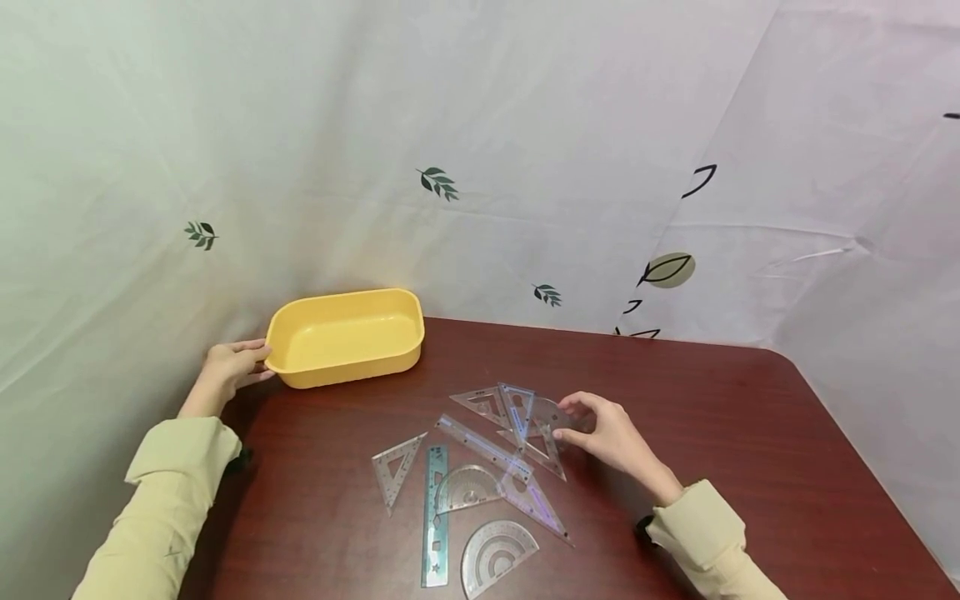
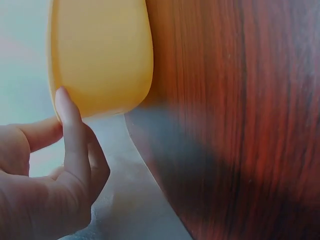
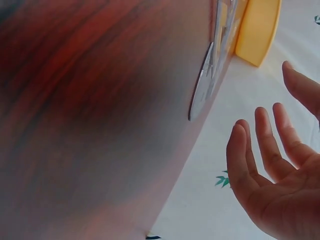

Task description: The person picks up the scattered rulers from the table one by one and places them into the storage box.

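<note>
My left hand [image 1: 231, 367] pinches the left end of a yellow plastic basin [image 1: 341, 369] at its rim. The left wrist view shows a finger [image 2: 75, 135] against the basin wall [image 2: 100, 75]. Over the right side of a pile of clear drawing tools, my right hand [image 1: 607, 433] has its fingers apart, holding nothing. Nearest to it is a clear protractor [image 1: 550, 413], partly overlapped by the hand. In the right wrist view a gap shows between the fingers and that protractor [image 3: 201, 95]. Several set squares, among them one with blue marks [image 1: 517, 407], lie beside it.
A clear ruler [image 1: 486, 448] crosses the pile. Nearer me lie a teal ruler [image 1: 435, 533], a set square [image 1: 396, 468] and two protractors, one [image 1: 495, 554] at the front. The dark red table [image 1: 712, 417] meets a pale patterned cloth [image 1: 525, 125] behind.
</note>
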`<state>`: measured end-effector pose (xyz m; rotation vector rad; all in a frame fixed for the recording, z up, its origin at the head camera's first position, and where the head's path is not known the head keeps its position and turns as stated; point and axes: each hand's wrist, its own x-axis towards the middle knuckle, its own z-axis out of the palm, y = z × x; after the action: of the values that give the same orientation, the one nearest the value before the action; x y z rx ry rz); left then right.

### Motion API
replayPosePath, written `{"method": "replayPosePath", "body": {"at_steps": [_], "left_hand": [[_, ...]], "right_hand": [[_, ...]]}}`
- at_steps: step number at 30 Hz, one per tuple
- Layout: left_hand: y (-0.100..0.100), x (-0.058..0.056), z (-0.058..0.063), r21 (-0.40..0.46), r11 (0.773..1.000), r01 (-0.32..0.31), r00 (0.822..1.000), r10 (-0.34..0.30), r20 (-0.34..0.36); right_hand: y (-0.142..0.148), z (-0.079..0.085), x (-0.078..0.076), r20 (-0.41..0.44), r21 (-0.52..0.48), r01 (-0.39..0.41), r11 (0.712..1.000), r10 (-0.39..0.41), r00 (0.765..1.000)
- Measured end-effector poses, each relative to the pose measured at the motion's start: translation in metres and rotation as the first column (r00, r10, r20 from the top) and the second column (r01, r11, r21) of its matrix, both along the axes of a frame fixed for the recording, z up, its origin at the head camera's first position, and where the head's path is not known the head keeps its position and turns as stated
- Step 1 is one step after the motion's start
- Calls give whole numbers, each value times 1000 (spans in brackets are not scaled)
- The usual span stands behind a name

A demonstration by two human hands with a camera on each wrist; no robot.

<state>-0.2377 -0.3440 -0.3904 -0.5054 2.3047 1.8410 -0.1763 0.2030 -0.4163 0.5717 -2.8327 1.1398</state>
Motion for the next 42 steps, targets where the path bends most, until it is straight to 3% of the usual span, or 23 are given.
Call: {"method": "replayPosePath", "body": {"at_steps": [6,13,19,22,29,32,42], "left_hand": [[2,5,-4,142,990,12,998,-21,61],[4,13,-7,327,945,25,999,-36,27],[9,21,-14,424,904,50,999,-44,-23],[11,24,-17,440,895,75,997,-57,-55],[15,31,-21,381,907,179,979,-127,-157],[20,35,-20,391,902,181,978,-124,-167],[41,50,-20,366,918,153,982,-101,-157]], "right_hand": [[1,-3,2,33,-7,-15,1000,15,999],[2,-5,1,48,-12,-23,1000,24,999],[2,-4,0,59,-6,-23,1000,24,998],[2,-4,-1,69,-7,-24,1000,25,997],[3,-3,-1,80,2,-38,999,37,996],[3,-2,-1,75,16,-38,999,37,997],[-1,0,-3,113,23,-37,999,35,993]]}}
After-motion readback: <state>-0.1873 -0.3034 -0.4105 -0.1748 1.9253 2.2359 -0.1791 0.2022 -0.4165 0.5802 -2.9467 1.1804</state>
